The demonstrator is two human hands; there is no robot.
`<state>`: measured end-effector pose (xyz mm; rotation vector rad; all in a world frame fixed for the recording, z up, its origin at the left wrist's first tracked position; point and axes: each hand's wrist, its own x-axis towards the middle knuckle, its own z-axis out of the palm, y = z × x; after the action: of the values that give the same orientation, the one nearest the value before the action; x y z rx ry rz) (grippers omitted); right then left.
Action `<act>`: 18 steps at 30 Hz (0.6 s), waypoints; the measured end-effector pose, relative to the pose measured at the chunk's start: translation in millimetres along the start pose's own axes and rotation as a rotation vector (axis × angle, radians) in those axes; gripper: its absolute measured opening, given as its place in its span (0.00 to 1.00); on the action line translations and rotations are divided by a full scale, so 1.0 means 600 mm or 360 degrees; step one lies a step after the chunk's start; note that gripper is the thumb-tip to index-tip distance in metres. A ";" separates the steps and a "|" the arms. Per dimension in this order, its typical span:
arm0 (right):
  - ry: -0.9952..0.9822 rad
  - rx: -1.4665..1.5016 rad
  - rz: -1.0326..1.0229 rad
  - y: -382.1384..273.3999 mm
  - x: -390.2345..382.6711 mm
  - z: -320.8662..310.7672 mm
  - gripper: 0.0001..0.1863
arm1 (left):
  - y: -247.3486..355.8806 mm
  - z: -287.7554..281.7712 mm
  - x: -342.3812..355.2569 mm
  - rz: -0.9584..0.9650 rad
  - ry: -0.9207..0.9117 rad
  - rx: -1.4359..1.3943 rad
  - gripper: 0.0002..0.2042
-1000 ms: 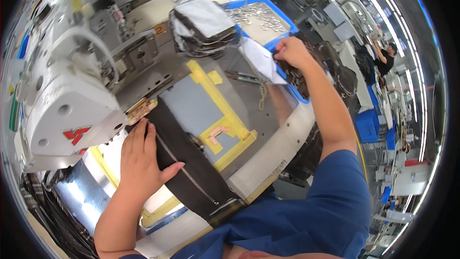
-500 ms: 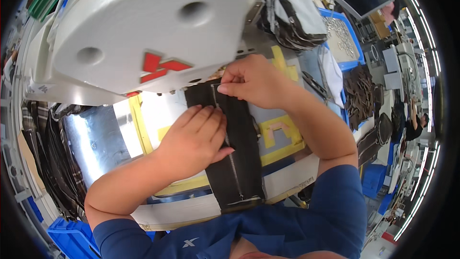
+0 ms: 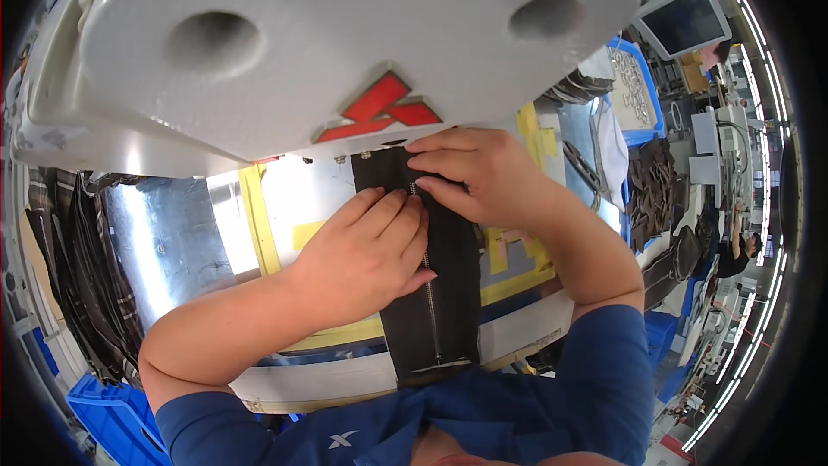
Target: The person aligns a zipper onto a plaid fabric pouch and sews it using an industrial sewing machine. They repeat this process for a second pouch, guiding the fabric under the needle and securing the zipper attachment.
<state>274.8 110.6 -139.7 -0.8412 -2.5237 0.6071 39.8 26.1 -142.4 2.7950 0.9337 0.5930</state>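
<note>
A long black fabric piece [image 3: 453, 293] lies lengthwise in front of me, with a metal zipper [image 3: 434, 315] running down its middle. My left hand [image 3: 362, 246] rests flat on its left half, fingertips on the zipper. Near the far end my right hand [image 3: 487, 174] touches the cloth from the right side, with the thumb apart from the fingers and fingertips at the zipper line. The white sewing machine head [image 3: 302, 0], with a red emblem, looms over that far end and hides the needle area.
Yellow tape [image 3: 256, 220] marks the shiny metal table [image 3: 164, 250]. Dark plaid cloth pieces [image 3: 78, 276] hang at left. To the right are scissors [image 3: 582, 168], a blue tray of small metal parts [image 3: 634, 91], a pile of brown pieces [image 3: 651, 181] and a monitor [image 3: 686, 22].
My view has shifted closer under the machine head. My right hand's pinch at the zipper has loosened, and its fingers now stretch over the cloth. My left hand stays on the fabric.
</note>
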 end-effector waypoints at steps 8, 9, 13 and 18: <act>0.0042 -0.0072 -0.0044 -0.001 0.007 0.003 0.13 | -0.001 -0.001 -0.001 -0.0003 -0.0003 -0.0012 0.30; 0.0021 -0.0068 -0.0021 -0.002 0.008 0.002 0.13 | -0.001 0.000 -0.001 -0.0006 -0.0002 -0.0013 0.30; -0.0050 -0.0095 0.0032 -0.007 0.011 -0.002 0.13 | -0.002 -0.002 -0.001 -0.0041 -0.0014 -0.0045 0.31; -0.0016 -0.0115 -0.0004 -0.008 0.011 -0.002 0.13 | -0.014 -0.002 -0.003 -0.0233 0.0093 -0.0053 0.37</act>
<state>268.1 111.5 -134.6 -0.8622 -2.5693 0.5230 33.4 31.7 -143.8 2.6645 1.1174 0.6648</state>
